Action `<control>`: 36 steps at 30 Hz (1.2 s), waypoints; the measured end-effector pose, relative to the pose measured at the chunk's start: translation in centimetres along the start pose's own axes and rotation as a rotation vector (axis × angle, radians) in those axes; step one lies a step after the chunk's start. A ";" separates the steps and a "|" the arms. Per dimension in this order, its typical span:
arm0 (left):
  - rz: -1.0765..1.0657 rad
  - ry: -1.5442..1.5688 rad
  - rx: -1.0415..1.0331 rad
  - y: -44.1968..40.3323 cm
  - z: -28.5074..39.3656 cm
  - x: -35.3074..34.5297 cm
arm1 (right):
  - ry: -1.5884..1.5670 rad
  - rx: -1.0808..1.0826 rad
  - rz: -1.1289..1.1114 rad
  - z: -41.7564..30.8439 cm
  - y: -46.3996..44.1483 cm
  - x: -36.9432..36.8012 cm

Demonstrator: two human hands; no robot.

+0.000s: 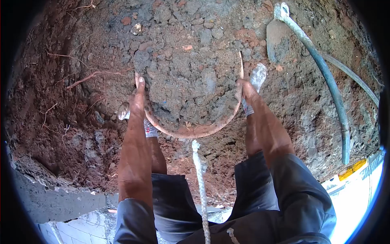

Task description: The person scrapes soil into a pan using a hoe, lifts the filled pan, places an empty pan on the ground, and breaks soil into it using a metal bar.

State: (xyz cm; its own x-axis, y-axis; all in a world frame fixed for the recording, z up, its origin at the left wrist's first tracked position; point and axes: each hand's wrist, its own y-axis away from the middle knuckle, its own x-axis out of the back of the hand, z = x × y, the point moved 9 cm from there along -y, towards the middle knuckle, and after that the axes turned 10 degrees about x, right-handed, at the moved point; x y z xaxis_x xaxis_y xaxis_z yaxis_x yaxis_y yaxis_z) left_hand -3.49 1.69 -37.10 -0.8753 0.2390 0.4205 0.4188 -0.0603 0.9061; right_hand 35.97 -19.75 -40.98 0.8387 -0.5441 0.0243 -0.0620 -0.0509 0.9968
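Observation:
A curved, soil-stained rim [197, 132] forms a U shape around loose, lumpy brown soil [183, 77] at the centre. My left hand [138, 95] is closed on the left side of this rim, thumb pointing up along it. On the right side, my right hand [246, 90] grips the same rim, its fingers partly hidden behind it. The far part of the rim cannot be made out against the soil. A white braided rope [200, 179] hangs below the near edge of the rim.
A shovel [277, 38] and a long curved handle [331, 87] lie at the upper right. Thin roots [95, 74] stick out of the soil at left. My shoes stand beside the rim. A grey concrete edge [61, 203] is at the lower left.

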 end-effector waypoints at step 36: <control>-0.990 -0.508 -0.969 90.3 1.0 -30.3 | -0.395 0.866 0.738 -1.0 73.7 45.2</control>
State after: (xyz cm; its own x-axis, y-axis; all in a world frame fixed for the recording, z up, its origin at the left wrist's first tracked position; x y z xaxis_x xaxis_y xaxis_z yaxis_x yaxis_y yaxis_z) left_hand 61.15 -10.03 31.95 -0.4394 0.8624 -0.2512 -0.7867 -0.2345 0.5710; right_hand 69.91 -47.24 33.67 0.2343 -0.8900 0.3910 -0.9267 -0.0829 0.3666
